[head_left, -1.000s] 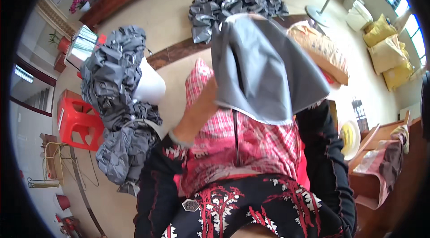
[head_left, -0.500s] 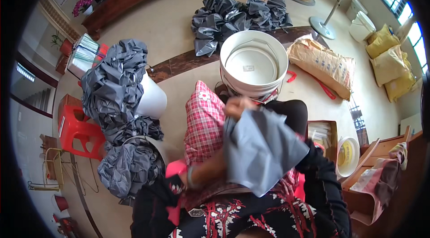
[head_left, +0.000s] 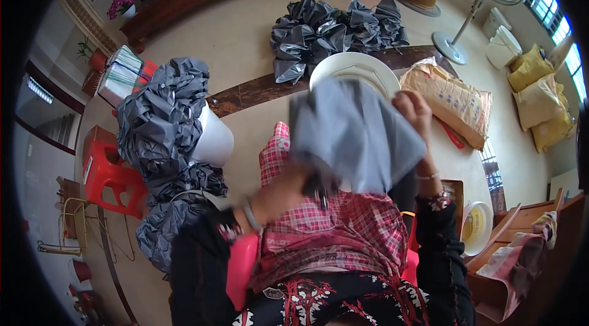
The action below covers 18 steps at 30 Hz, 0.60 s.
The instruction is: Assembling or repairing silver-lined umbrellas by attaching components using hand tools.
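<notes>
A silver-grey fabric sheet [head_left: 362, 135] hangs spread in front of me, covering part of a white bucket [head_left: 325, 63]. My right hand [head_left: 415, 112] is closed at the sheet's upper right edge, fingers curled in. At its lower left, my left hand [head_left: 288, 188] is smeared by motion, closed where the cloth bunches. A small dark piece [head_left: 322, 194] shows beside it; I cannot make out what it is. Red checked cloth [head_left: 343, 221] covers my lap below the sheet.
Grey fabric heaps lie on the floor ahead [head_left: 334, 31] and over a white bucket [head_left: 215, 135] at left. A red stool [head_left: 110, 178] stands left of them. Right are a paper sack [head_left: 451, 99], a pale tub [head_left: 477, 228] and a fan [head_left: 454, 46].
The grey sheet has moved up and forward, now covering much of the bucket. My right arm has come up, with its hand at the sheet's right edge.
</notes>
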Tool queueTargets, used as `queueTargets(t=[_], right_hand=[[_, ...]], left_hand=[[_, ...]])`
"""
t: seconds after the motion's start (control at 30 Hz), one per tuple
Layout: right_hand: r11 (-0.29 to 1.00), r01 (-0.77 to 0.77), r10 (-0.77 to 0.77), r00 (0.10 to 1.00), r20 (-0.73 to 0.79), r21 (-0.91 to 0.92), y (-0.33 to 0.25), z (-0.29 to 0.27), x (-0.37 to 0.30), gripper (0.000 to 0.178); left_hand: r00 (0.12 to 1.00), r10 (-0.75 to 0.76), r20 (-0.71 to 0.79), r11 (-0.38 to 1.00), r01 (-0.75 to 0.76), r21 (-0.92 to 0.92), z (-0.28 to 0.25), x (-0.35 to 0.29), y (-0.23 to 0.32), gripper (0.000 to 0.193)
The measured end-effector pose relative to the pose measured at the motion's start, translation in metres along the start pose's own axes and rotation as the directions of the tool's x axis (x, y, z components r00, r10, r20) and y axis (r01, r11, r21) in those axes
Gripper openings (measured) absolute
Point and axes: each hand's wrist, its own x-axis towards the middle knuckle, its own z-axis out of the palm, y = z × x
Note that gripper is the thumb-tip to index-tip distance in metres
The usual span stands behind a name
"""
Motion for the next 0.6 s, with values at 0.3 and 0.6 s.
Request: queueTargets(t=[0.3, 0.6], right_hand=[[0.926, -0.188, 0.235, 0.966, 0.11, -0.327, 0.078, -0.046, -0.05, 0.014], [0.699, 0.143, 0.106, 0.948, 0.3, -0.701, 0.098, -0.05, -0.049, 0.014]], left_hand=[[0.7, -0.651, -0.294, 0.361, -0.056, -0.931, -0.131, 0.243, -0.101, 0.026], [0.836, -0.478, 0.269, 0.332, 0.456, -0.826, 0.049, 0.108, -0.078, 0.014]])
